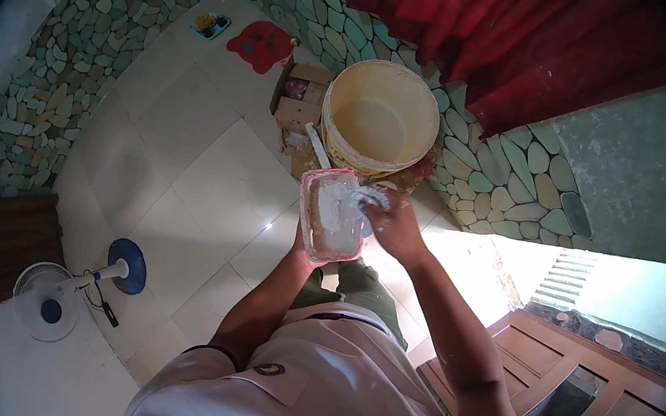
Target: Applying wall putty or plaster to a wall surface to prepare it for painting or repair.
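Here, 2 hands (391,224) are at 1 pink-rimmed tub (335,256) near 1 bucket (378,126).

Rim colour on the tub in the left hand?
Pinkish red rim, smeared with white; shows best in the head view.

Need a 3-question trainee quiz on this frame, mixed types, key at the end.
1. Which hand holds the pink-rimmed tub?
2. True or false: in the picture, the cardboard box stands to the left of the large bucket.
3. Where is the right hand?
A) Inside the large bucket
B) At the right side of the pink-rimmed tub
C) On the cardboard box

Key: 1. The left hand; 2. True; 3. B
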A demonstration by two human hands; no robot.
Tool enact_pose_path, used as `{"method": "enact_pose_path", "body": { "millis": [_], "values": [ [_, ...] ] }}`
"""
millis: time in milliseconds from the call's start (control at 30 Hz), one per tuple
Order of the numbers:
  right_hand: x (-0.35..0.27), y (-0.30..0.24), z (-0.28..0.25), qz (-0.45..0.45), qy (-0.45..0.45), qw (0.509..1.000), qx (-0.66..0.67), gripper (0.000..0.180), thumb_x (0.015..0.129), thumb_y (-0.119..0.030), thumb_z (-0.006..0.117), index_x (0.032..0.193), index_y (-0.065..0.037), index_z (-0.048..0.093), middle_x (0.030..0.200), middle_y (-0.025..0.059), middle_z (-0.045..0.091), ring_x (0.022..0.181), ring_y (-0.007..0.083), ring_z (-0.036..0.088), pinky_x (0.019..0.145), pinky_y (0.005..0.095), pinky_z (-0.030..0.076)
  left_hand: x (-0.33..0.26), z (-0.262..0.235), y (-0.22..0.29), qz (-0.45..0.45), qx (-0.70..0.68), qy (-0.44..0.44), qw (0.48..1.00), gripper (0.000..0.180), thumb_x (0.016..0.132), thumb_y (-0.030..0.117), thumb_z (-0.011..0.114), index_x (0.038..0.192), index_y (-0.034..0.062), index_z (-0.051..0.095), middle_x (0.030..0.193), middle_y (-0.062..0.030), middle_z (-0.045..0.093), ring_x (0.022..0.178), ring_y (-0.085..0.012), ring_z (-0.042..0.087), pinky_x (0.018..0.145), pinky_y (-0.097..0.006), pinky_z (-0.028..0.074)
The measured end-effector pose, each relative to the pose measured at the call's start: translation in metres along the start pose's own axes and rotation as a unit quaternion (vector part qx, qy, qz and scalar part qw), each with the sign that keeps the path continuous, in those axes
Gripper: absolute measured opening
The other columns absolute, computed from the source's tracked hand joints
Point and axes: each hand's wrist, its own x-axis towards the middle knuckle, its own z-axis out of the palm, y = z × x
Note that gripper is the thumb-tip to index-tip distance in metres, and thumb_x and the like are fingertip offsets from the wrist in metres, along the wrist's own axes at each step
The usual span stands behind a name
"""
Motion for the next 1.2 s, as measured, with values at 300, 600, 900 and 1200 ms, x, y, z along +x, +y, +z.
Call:
{"method": "enact_pose_path", "body": {
  "millis": [300, 600, 900, 1200],
  "values": [
    [0.037, 0.157, -0.039, 0.123, 0.054, 0.974, 0.182, 0.022, 0.087, 0.000, 0.049, 0.105, 0.004, 0.061, 0.093, 0.0092, 0.066, 0.082, 0.0161, 0.062, 0.072, 0.0297, 0.051, -0.050, -0.061, -0.101, -0.339, -0.599, 0.073, 0.721, 0.066, 0.086, 0.051, 0.054, 0.137, 0.0114, 0.040, 0.126, -0.0161, 0.053, 0.108, -0.0347, 0.057, 0.091, -0.050, 0.049],
    [0.055, 0.406, 0.036, 0.242, 0.060, 0.956, -0.154, 0.036, 0.072, -0.009, 0.056, 0.105, 0.001, 0.064, 0.104, 0.0234, 0.064, 0.093, 0.0362, 0.063, 0.087, 0.0392, 0.049, -0.075, -0.081, -0.113, -0.361, -0.649, 0.144, 0.654, 0.069, 0.090, 0.051, 0.048, 0.146, 0.0184, 0.026, 0.151, -0.0105, 0.026, 0.124, -0.0392, 0.044, 0.102, -0.060, 0.034],
    [0.107, 0.485, 0.092, 0.273, -0.007, 0.942, -0.194, 0.027, 0.076, -0.011, 0.050, 0.095, 0.006, 0.058, 0.102, 0.0292, 0.060, 0.101, 0.0440, 0.056, 0.091, 0.0487, 0.044, -0.061, -0.061, -0.116, -0.403, -0.539, 0.197, 0.713, 0.071, 0.089, 0.059, 0.043, 0.144, 0.0161, 0.031, 0.145, -0.0205, 0.032, 0.115, -0.0435, 0.051, 0.092, -0.058, 0.045],
    [0.096, 0.487, 0.127, 0.259, 0.059, 0.939, -0.220, 0.022, 0.071, -0.012, 0.055, 0.084, 0.004, 0.064, 0.092, 0.0291, 0.062, 0.090, 0.0437, 0.058, 0.082, 0.0493, 0.049, -0.038, -0.054, -0.132, -0.490, -0.420, 0.200, 0.737, 0.070, 0.082, 0.054, 0.058, 0.131, 0.0047, 0.046, 0.119, -0.0192, 0.057, 0.095, -0.0322, 0.063, 0.080, -0.044, 0.054]
  ]
}}
